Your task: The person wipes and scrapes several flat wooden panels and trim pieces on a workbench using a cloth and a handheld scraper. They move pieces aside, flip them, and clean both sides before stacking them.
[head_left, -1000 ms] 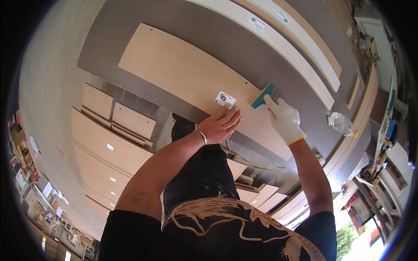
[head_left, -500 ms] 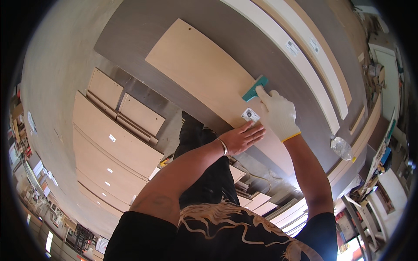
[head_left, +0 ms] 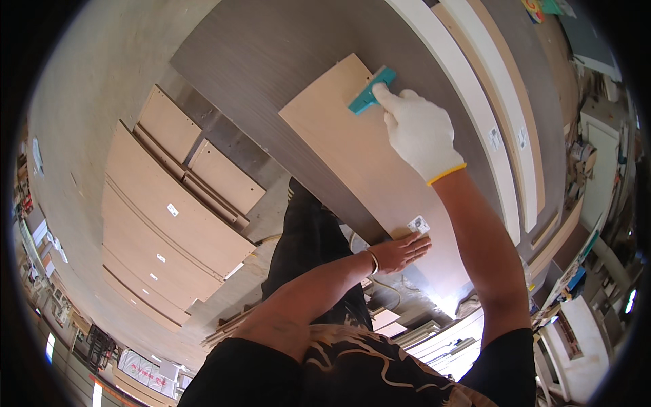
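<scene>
Head view. Right hand (head_left: 419, 132), in a white knit glove with a yellow cuff, reaches out over a light wooden panel (head_left: 352, 149). Its grip is closed on a teal scraper (head_left: 371, 90), index finger laid along the tool; the scraper's edge touches the panel near its far end. Left hand (head_left: 401, 251), bare, a bangle at the wrist, lies flat with fingers stretched out on the panel's near end, gripping nothing. Fingertips just beside a small white sticker (head_left: 418, 224) on the panel surface.

The panel rests on a wide grey table (head_left: 271, 61). To the right of it, long pale boards (head_left: 475, 81) run along the table, two carrying small stickers. To the left, stacks of cut wooden panels (head_left: 169, 203) lie on the floor, some with white labels. Dark trousers and a black patterned shirt fill the lower middle. Workshop clutter shows at the right rim, too small to tell apart.
</scene>
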The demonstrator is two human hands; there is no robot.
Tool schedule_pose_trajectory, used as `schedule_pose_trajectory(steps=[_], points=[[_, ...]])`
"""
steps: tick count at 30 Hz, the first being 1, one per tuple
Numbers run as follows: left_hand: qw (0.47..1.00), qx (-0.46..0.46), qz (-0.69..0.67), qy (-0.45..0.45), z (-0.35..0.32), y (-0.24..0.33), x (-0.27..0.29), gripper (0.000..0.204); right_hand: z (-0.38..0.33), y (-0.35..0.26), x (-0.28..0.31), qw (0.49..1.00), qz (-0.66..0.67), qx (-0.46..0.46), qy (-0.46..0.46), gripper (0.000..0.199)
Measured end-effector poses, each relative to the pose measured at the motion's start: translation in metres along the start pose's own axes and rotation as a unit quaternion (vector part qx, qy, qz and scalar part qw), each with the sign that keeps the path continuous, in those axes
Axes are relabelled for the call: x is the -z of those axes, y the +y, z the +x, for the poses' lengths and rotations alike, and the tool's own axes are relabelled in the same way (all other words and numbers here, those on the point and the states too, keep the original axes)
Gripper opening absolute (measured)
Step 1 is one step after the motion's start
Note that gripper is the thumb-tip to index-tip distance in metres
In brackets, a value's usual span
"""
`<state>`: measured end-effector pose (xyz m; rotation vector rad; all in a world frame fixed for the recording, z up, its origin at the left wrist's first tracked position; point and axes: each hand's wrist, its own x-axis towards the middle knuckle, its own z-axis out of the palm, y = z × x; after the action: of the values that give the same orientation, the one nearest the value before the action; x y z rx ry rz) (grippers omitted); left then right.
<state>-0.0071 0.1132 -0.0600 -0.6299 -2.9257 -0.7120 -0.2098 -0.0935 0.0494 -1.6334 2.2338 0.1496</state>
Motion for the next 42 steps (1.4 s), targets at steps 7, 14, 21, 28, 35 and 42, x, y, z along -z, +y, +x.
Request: schedule_pose_trajectory(steps=[7,14,21,28,35,42], points=[[1.000,0.015,0.009,0.022,0.000,-0.001,0.004,0.068,0.081,-0.018,0.033,0.991,0.000,0.106,0.078,0.038],[0.999,0.016,0.033,0.009,0.000,0.000,0.002,0.065,0.087,-0.047,0.131,0.944,0.262,0.100,0.172,0.044],[0.999,0.030,-0.003,0.014,-0.005,-0.004,0.007,0.063,-0.054,-0.154,0.029,0.936,0.283,0.069,0.196,0.057],[0.969,0.208,-0.115,0.066,0.019,0.053,0.011,0.064,-0.222,-0.112,-0.065,0.923,0.364,-0.059,0.113,0.055],[0.976,0.206,-0.065,0.014,0.114,0.112,-0.011,0.066,-0.365,-0.024,-0.077,0.860,0.420,-0.181,0.226,0.060],[0.976,0.210,-0.009,0.056,0.150,0.099,-0.029,0.064,-0.510,0.056,-0.133,0.783,0.407,-0.367,0.292,0.064]])
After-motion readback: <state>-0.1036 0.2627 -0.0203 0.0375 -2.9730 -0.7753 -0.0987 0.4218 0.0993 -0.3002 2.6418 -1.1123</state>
